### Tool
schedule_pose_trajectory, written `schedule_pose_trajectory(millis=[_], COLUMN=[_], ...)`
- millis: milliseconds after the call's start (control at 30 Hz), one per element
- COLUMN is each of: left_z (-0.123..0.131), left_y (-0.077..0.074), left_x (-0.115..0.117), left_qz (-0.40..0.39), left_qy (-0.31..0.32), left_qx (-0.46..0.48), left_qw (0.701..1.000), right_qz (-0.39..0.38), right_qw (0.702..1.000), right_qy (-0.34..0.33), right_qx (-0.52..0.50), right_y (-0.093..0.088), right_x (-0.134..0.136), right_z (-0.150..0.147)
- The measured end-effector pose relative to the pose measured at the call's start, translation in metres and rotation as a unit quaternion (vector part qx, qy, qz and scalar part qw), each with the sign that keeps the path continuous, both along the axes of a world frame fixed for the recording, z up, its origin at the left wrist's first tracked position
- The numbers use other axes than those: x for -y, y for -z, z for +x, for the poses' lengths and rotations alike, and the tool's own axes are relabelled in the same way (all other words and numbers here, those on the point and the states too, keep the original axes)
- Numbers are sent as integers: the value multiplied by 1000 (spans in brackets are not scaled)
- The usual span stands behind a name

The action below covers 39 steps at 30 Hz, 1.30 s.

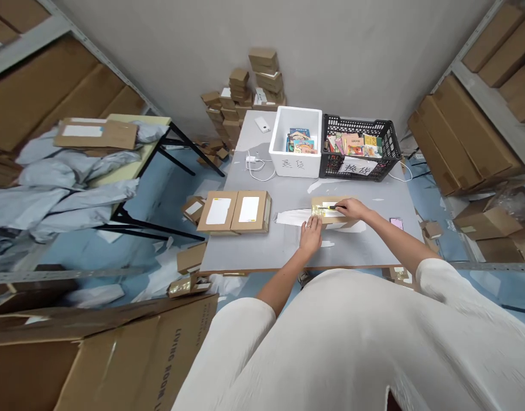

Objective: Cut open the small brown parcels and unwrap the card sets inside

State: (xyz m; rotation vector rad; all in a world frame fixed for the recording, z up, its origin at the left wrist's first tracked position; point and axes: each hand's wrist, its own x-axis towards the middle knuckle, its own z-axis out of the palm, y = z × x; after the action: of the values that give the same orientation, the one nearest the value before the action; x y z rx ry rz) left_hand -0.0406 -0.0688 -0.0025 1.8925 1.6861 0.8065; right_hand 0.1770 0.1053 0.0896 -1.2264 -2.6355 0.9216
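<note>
A cardboard box (pixel 340 219) with a strip of shiny tape (pixel 317 211) lies on the grey table (pixel 245 251) in front of me. My right hand (pixel 350 208) is closed around a dark utility knife (pixel 333 207), its tip over the taped part of the box. At the box's near left side, my left hand (pixel 311 235) rests with fingers stretched forward, touching the box edge. Torn white paper (pixel 293 217) sticks out to the left of the box. My fingers hide part of its near edge.
Two labelled boxes (pixel 233 212) sit at the table's left. Behind stand a white bin (pixel 295 164) and a black crate (pixel 360 171) holding booklets. A phone (pixel 396 222) lies at right. Cartons and a parcel-laden side table (pixel 153 142) surround the table.
</note>
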Motion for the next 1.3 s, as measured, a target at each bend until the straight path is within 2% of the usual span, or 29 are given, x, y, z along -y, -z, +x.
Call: schedule_pose_trajectory(millis=[267,400,533,667,1067,1300], left_z=[3,2,1,2,2,-3], left_y=[0,-12,-28,-37,-34,-38], left_x=[-5,-6,-6,-7,-20,-20], left_qz=[29,-4,-24,-18,-32,-31], left_qy=[-7,6,24,18,19,60], left_qx=[29,-73,-192,-231,-251,-273], left_qw=[999,997,981,973,967,960], right_qz=[45,65,60,61,67,59], right_qw=[996,987,973,968,961,959], right_qy=[-27,-42,-70,-75,-68,-61], right_qx=[67,142,213,233,260,271], right_y=[2,-6,-20,-28,-38,-45], right_x=[0,1,1,0,9,11], right_z=[-24,-32,-40,-41,-51,-47])
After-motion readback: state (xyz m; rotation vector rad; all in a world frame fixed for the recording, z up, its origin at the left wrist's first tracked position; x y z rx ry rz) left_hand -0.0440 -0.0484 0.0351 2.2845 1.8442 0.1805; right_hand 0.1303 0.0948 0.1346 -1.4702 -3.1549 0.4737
